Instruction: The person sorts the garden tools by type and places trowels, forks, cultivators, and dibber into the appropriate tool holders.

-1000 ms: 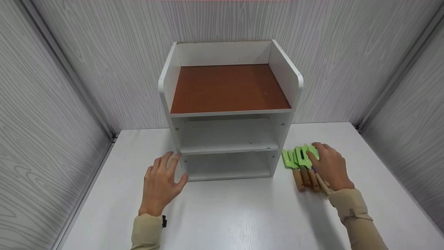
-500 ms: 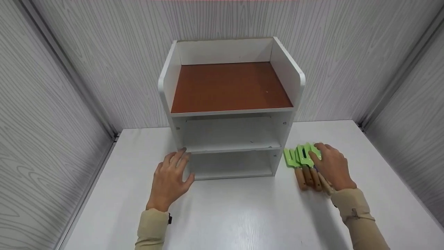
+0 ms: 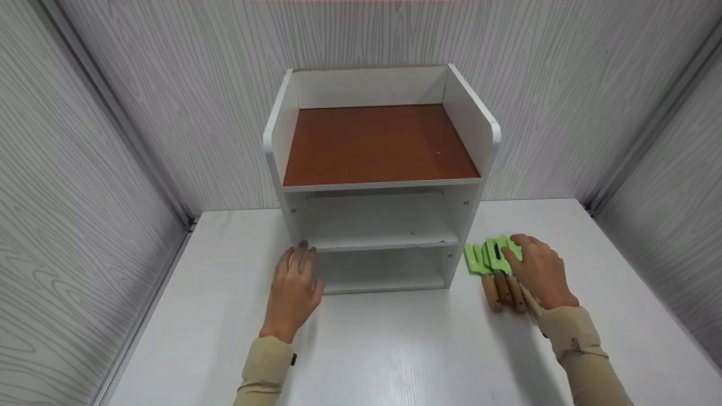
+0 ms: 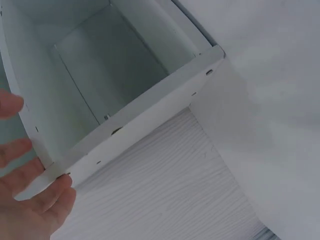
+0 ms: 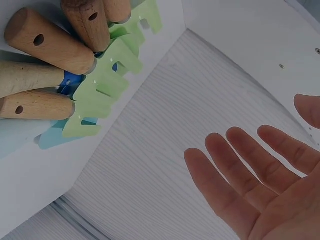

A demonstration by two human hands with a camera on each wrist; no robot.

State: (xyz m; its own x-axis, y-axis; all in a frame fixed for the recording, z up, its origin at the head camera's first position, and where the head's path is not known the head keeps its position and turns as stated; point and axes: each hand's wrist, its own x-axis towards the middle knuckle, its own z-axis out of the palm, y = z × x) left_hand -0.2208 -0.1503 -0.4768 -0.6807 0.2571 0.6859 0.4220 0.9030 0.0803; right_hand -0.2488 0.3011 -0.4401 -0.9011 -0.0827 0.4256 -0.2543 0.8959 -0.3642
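A white shelf unit (image 3: 383, 242) with a reddish-brown top board (image 3: 383, 144) stands against the back wall. My left hand (image 3: 291, 296) is at its left front edge, fingers extended. In the left wrist view the fingertips (image 4: 62, 185) lie right at a corner of the white frame. On the right of the table lies a bundle of small hand garden forks (image 3: 499, 254) with green heads and wooden handles. My right hand (image 3: 538, 270) hovers over the bundle's right side in the head view. The right wrist view shows its fingers (image 5: 240, 167) spread and relaxed, holding nothing.
The shelf unit has two open compartments below its top, with a middle shelf board (image 3: 389, 246) between them. Grained panels (image 3: 101, 225) enclose the white table (image 3: 383, 349) at the back and sides. A light-blue piece (image 5: 60, 134) lies among the forks.
My left hand has moved right, to the shelf unit's left front edge, its fingers drawing closer together. The right hand stays over the forks; the head view has shifted slightly.
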